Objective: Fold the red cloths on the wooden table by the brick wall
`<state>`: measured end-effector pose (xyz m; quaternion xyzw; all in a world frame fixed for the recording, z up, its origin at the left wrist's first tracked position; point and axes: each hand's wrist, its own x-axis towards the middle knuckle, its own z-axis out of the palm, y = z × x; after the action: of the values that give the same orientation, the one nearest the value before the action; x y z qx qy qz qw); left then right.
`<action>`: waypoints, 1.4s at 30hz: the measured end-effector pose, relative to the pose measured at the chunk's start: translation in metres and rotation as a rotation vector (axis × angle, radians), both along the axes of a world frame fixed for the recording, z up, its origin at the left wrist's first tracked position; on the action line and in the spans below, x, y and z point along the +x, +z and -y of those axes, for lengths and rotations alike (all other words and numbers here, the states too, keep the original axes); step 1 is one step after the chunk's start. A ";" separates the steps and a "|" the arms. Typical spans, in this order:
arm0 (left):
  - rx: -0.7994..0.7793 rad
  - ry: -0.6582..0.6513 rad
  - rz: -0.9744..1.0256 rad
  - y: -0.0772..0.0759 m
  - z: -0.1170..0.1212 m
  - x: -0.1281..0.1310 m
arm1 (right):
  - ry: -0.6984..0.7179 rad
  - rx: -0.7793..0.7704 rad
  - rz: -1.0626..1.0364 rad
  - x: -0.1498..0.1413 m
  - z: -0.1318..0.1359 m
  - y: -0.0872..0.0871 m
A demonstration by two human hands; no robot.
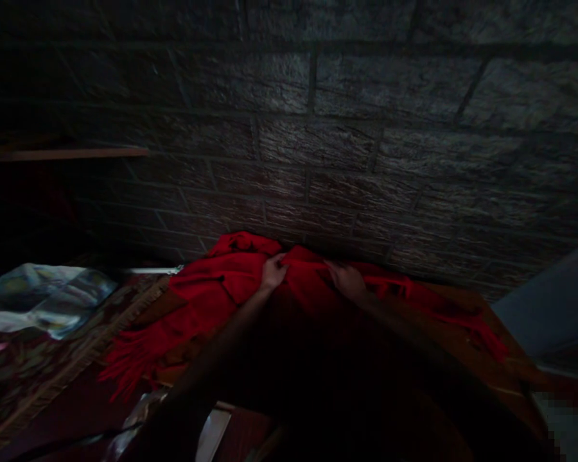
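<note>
Filling the upper frame, a brick wall (337,147) backs a wooden table (465,298). Across the table, mid-frame, lies a red cloth (302,273), its long axis running left to right, the fringed end pointing to the lower left. It should handle as light, soft and limp, unlikely to slip or break, and best held by its upper edge at two spaced points. There the left hand (273,274) and right hand (349,281) pinch it between their fingers.
</note>
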<state>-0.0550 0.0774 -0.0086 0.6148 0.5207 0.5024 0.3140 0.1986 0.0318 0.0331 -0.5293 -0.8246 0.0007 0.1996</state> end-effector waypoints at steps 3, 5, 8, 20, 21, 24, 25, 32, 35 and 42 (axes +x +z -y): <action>0.013 0.050 -0.039 0.000 0.004 0.006 | 0.008 0.129 -0.058 0.010 0.008 -0.001; 0.014 0.078 -0.077 0.001 0.006 0.010 | 0.083 0.187 -0.029 0.019 0.014 -0.005; 0.005 0.097 -0.142 0.002 0.008 0.013 | 0.193 0.141 0.088 0.028 0.016 -0.017; -0.028 0.096 -0.304 0.008 0.011 0.007 | -0.030 -0.039 0.234 0.051 0.020 -0.004; -0.019 0.092 -0.311 0.008 0.012 0.009 | -0.064 -0.039 0.222 0.055 0.021 -0.002; 0.000 0.099 -0.317 0.008 0.014 0.016 | -0.119 -0.033 0.168 0.067 0.022 0.000; -0.004 0.106 -0.313 0.007 0.014 0.017 | -0.088 -0.028 0.150 0.069 0.021 -0.001; -0.018 0.077 -0.273 0.004 0.006 0.008 | 0.070 0.039 -0.037 0.054 0.034 0.005; 0.011 0.037 -0.233 0.001 0.003 0.005 | 0.099 -0.110 -0.177 0.031 0.040 0.017; 0.029 -0.024 -0.097 -0.008 -0.002 0.005 | -0.048 -0.467 -0.355 -0.010 0.020 0.011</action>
<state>-0.0498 0.0799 -0.0162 0.6490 0.5206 0.4757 0.2855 0.1885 0.0119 0.0441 -0.5718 -0.7417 0.2782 0.2135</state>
